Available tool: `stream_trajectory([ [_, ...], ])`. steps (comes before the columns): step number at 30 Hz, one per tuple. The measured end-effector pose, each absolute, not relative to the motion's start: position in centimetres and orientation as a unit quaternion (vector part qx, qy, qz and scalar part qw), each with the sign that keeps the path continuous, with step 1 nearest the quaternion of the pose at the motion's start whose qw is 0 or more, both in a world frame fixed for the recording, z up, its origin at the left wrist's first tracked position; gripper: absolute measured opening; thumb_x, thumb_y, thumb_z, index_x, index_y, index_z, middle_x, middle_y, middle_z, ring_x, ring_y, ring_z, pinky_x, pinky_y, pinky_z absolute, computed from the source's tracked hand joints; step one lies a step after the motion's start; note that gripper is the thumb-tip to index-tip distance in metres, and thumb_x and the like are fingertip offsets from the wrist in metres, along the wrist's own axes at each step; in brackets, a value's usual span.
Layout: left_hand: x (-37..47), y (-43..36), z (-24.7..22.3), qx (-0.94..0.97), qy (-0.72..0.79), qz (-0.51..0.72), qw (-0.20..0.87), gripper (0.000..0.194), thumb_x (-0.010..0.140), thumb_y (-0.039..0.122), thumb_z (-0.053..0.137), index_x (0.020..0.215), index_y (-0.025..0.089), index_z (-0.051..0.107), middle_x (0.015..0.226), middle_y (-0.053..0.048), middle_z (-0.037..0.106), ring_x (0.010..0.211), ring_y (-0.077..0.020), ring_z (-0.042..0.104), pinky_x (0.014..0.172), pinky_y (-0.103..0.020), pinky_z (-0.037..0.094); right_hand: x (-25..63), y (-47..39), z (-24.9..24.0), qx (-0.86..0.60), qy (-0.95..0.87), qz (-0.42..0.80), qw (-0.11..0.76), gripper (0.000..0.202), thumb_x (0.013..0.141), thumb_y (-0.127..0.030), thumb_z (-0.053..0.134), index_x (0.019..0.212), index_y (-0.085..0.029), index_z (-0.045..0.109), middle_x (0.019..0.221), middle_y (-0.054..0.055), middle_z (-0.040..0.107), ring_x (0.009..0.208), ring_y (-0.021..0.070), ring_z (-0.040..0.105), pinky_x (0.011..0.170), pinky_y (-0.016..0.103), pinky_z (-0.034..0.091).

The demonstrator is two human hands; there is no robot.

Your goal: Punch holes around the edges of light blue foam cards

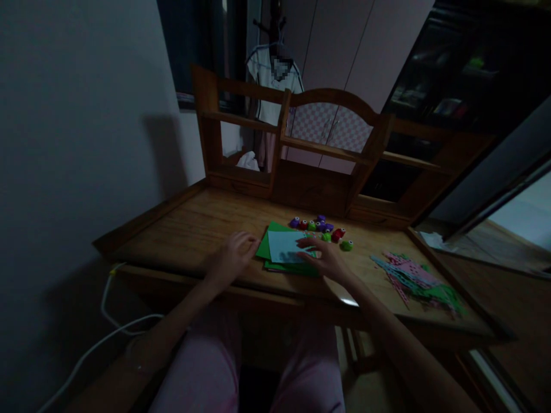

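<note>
A light blue sheet of paper (282, 244) lies on top of several green sheets (269, 252) near the front of the wooden desk. Just left of the stack is my left hand (232, 255), its fingers curled toward the thumb in a pinch; whatever may be between the tips is too dim to make out. Over the right part of the blue sheet, my right hand (326, 258) is open, with fingers apart. Whether its fingertips touch the paper is unclear. Small purple, red and green pieces with white eyes (321, 225) sit behind the stack.
A pile of pink, blue and green cut paper strips (417, 278) lies on the desk's right side. Wooden shelves (327, 149) rise along the back edge. A white cable (105, 292) hangs by the left front corner.
</note>
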State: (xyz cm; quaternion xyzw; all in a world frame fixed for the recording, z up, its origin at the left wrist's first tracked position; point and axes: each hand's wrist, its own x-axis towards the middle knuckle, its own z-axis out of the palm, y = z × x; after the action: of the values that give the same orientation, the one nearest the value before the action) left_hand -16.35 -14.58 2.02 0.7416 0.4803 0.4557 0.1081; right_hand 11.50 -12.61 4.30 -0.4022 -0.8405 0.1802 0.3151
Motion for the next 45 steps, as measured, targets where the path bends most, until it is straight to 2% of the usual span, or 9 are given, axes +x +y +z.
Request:
stream_trajectory([
  [4, -14.4, -11.1, 0.9, 0.777, 0.441, 0.351, 0.281, 0.025, 0.083, 0.031, 0.05, 0.101, 0.018, 0.062, 0.09, -0.003, 0.064, 0.078, -0.0139, 0.057, 0.07, -0.024, 0.044, 8.2, -10.4, 4.0, -0.369, -0.875, 0.233, 0.208, 0.039, 0.072, -0.043, 0.068, 0.101, -0.018, 0.063, 0.092, 0.005, 0.066, 0.076, 0.0157, 0.06, 0.068, 0.027, 0.047],
  [7, -14.0, -9.5, 0.0, 0.799, 0.424, 0.293, 0.311, 0.025, 0.078, 0.031, 0.057, 0.095, 0.015, 0.064, 0.085, -0.003, 0.064, 0.073, -0.0136, 0.054, 0.064, -0.022, 0.041, 7.3, -9.6, 3.4, -0.358, -0.88, 0.256, 0.176, 0.034, 0.072, -0.042, 0.069, 0.095, -0.017, 0.064, 0.081, 0.002, 0.065, 0.07, 0.0141, 0.057, 0.062, 0.025, 0.043],
  [11, -14.3, -8.7, -0.2, 0.81, 0.395, 0.271, 0.339, 0.028, 0.072, 0.029, 0.063, 0.096, 0.014, 0.063, 0.086, -0.004, 0.062, 0.072, -0.0126, 0.052, 0.062, -0.022, 0.039, 7.2, -9.6, 3.2, -0.33, -0.885, 0.285, 0.165, 0.027, 0.074, -0.038, 0.068, 0.093, -0.019, 0.065, 0.082, 0.001, 0.065, 0.073, 0.0143, 0.057, 0.066, 0.025, 0.042],
  [15, -14.5, -8.3, 0.4, 0.807, 0.373, 0.241, 0.388, 0.033, 0.067, 0.023, 0.067, 0.098, 0.013, 0.061, 0.087, -0.003, 0.059, 0.077, -0.0134, 0.051, 0.064, -0.022, 0.039, 7.0, -9.9, 3.3, -0.3, -0.885, 0.305, 0.182, 0.022, 0.075, -0.035, 0.067, 0.09, -0.019, 0.067, 0.088, 0.002, 0.066, 0.084, 0.016, 0.059, 0.077, 0.027, 0.042],
  [18, -14.6, -7.9, 0.5, 0.806, 0.367, 0.226, 0.405, 0.035, 0.064, 0.017, 0.067, 0.097, 0.014, 0.06, 0.087, -0.003, 0.057, 0.078, -0.0134, 0.051, 0.066, -0.022, 0.039, 6.7, -10.0, 3.4, -0.287, -0.88, 0.328, 0.189, 0.021, 0.076, -0.034, 0.066, 0.092, -0.019, 0.066, 0.091, 0.002, 0.067, 0.087, 0.0163, 0.059, 0.081, 0.028, 0.042],
  [24, -14.8, -7.4, 0.4, 0.798, 0.355, 0.211, 0.438, 0.039, 0.06, 0.016, 0.07, 0.097, 0.015, 0.058, 0.084, -0.002, 0.055, 0.077, -0.0133, 0.05, 0.066, -0.023, 0.039, 6.5, -9.7, 3.2, -0.317, -0.876, 0.32, 0.17, 0.025, 0.074, -0.037, 0.068, 0.091, -0.019, 0.067, 0.082, 0.0, 0.066, 0.074, 0.015, 0.058, 0.068, 0.025, 0.043],
  [31, -14.6, -8.2, 1.7, 0.794, 0.376, 0.19, 0.439, 0.037, 0.06, 0.014, 0.068, 0.096, 0.015, 0.057, 0.081, 0.0, 0.052, 0.075, -0.0127, 0.048, 0.063, -0.022, 0.038, 6.0, -9.7, 2.5, -0.297, -0.87, 0.334, 0.207, 0.022, 0.075, -0.039, 0.066, 0.086, -0.019, 0.068, 0.088, 0.002, 0.068, 0.084, 0.0174, 0.06, 0.08, 0.028, 0.043],
  [45, -14.5, -7.3, 0.8, 0.798, 0.378, 0.174, 0.435, 0.043, 0.06, 0.015, 0.069, 0.1, 0.015, 0.054, 0.082, 0.001, 0.051, 0.074, -0.0119, 0.047, 0.061, -0.021, 0.037, 6.0, -9.6, 2.4, -0.251, -0.871, 0.364, 0.216, 0.019, 0.08, -0.038, 0.063, 0.083, -0.021, 0.07, 0.087, 0.003, 0.066, 0.088, 0.0173, 0.059, 0.085, 0.031, 0.043],
])
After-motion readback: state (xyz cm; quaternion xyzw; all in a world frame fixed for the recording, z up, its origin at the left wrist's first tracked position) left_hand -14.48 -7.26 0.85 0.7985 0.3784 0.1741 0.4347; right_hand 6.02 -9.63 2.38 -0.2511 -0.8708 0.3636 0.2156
